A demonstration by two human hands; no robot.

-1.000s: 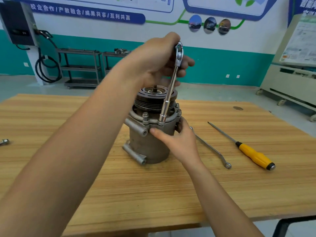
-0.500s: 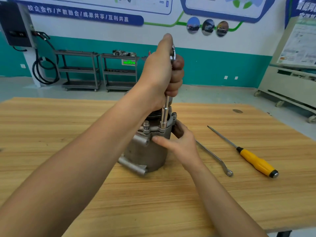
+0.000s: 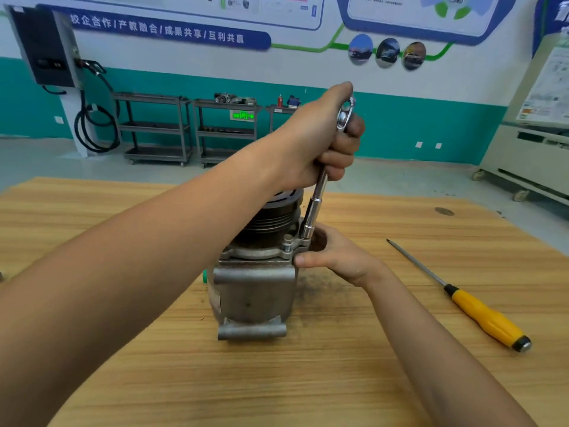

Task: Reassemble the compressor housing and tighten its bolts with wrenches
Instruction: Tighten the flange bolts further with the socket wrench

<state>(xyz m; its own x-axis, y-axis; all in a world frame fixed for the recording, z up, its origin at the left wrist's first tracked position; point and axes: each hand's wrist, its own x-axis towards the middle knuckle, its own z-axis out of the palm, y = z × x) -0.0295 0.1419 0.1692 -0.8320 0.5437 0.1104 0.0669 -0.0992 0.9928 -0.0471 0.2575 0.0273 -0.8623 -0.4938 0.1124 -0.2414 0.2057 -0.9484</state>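
Left hand [image 3: 320, 143] now fisting round wrench [image 3: 317, 198] shaft above compressor housing [image 3: 255, 291], fingers curling tight; second ago gripping just top. Socket staying on housing's right flange. Housing turning, lug now facing camera. Right hand [image 3: 341, 257] clamping same flange, thumb pressing front, other fingers hidden. Tightening likely progressing.

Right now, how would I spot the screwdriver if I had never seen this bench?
Start at the wooden table and find the grey compressor standing at its middle. Look to the right of it, past the person's right hand, where the screwdriver lies flat. Its yellow handle sets it apart from the all-silver wrench held upright in the left hand.
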